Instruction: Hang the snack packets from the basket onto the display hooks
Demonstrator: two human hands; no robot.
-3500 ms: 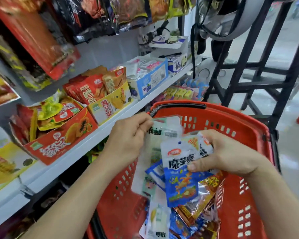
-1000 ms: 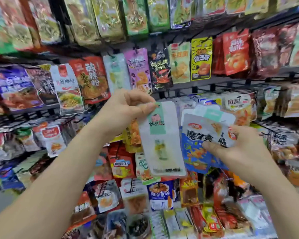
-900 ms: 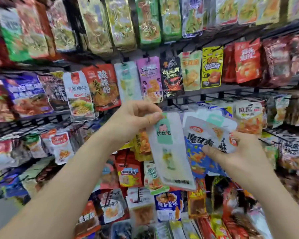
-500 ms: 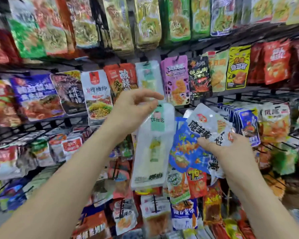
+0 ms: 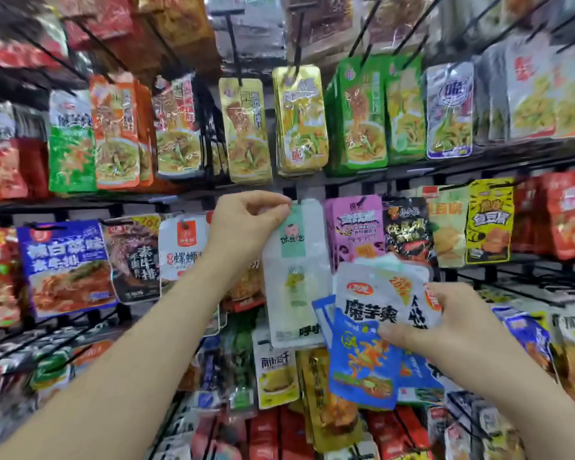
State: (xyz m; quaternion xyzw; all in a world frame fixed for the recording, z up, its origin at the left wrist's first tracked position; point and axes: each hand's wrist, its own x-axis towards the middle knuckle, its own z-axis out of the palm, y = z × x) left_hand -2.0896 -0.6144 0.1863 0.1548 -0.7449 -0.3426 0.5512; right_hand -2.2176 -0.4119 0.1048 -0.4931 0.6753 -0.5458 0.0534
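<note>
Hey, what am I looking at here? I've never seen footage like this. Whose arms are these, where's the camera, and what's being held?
There is no machine here: these are a person's two bare arms, filmed by one wide-angle camera worn on their head, looking forward at a shop wall. The wall is a rack of black display hooks crowded with hanging snack packets. The left hand pinches the top of a white and green packet, raised beside a hanging purple packet; whether it is on a hook yet cannot be seen. The right hand holds a small bunch of blue and white packets lower down.
</note>
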